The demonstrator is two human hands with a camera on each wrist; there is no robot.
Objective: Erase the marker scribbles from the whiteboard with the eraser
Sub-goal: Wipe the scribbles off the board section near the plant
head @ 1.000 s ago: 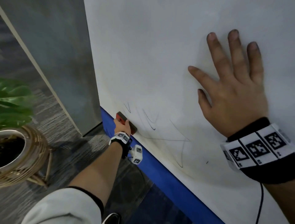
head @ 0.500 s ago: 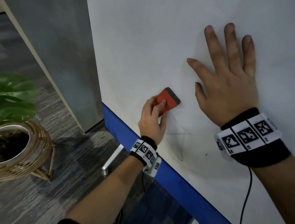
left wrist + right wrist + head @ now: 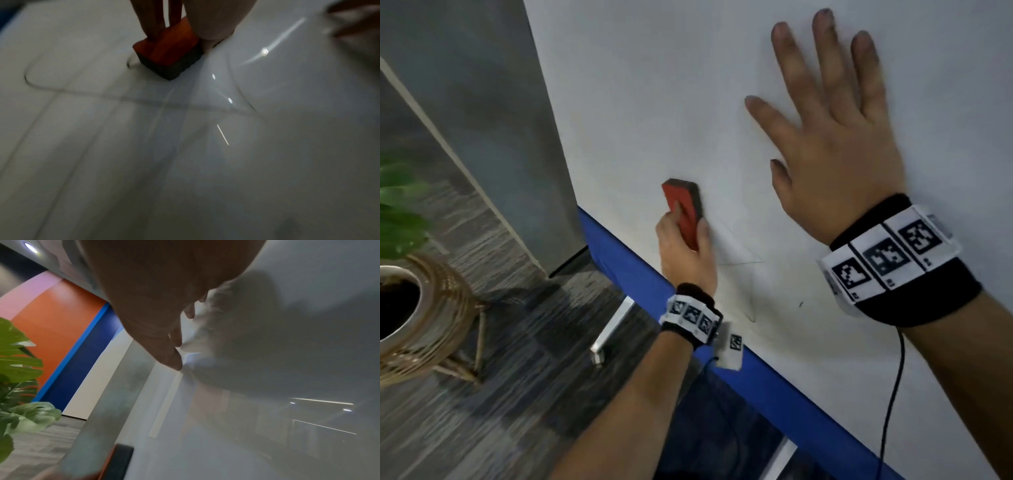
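Change: since half a second ago we have drawn the eraser [image 3: 683,209] leftward across the whiteboard [image 3: 654,85], and it now stands more upright than it did; a second ago it was down by the board's lower left corner, among short marks we can no longer see.
Left hand: our left hand [image 3: 683,251] grips the eraser, fingers curled over its red back and thumb along its side, the dark felt face pressed flat on the board.
Right hand: our right hand [image 3: 828,137] lies flat and wide on the board, fingers spread, holding nothing; we judge it is steadying the board.
Eraser place: on the board's lower left part, above the blue bottom edge [image 3: 774,380] and near the left edge.
Scribbles left: thin lines [image 3: 743,263] run just right of our left hand, a faint stroke drops toward the bottom edge, and a small dark speck [image 3: 801,304] sits further right; the left wrist view also shows a long looping line [image 3: 82,93] passing near the eraser.
Meaning for the task: the lower left corner looks cleared, so we judge the job part done.
Next need: passes to the right and downward over the remaining lines, with firm pressure.
Around: a potted plant [image 3: 410,246] stands on the floor to the left.
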